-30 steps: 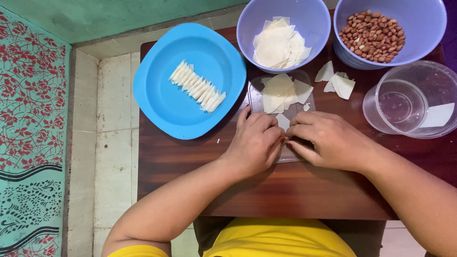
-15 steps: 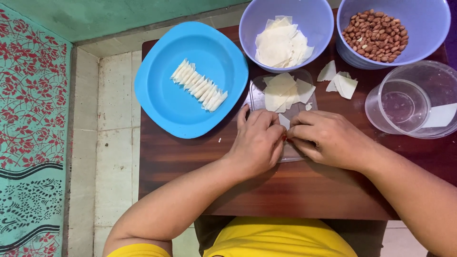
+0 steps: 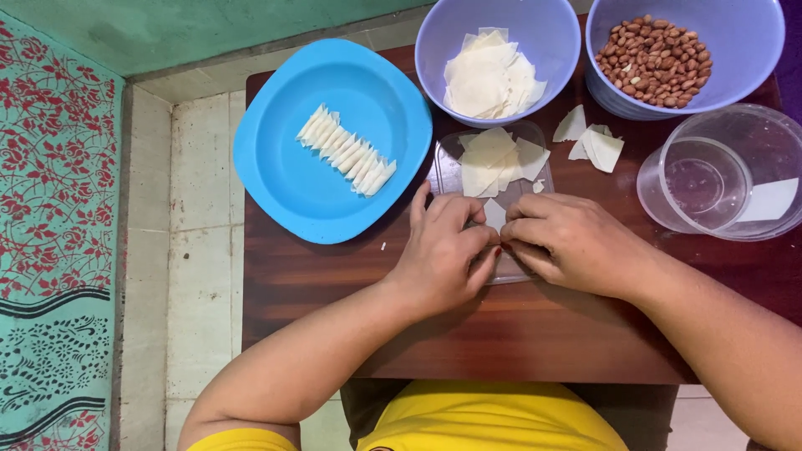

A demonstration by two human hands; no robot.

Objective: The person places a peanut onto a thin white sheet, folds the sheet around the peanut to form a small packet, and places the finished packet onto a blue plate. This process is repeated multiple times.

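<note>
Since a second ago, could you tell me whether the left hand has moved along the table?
No. The left hand sits just below the clear tray, right of the blue plate, exactly as before.

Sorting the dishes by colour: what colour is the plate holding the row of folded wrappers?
Bright blue round plastic plate, clearest in the head view.

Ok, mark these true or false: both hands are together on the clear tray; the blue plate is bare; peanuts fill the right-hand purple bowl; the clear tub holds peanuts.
1. Left hand and right hand meet over the clear tray: true.
2. The blue plate is bare: false, a row of folded wrappers lies on it.
3. The right purple bowl holds peanuts: true.
4. The clear tub holds peanuts: false, none show inside.
</note>
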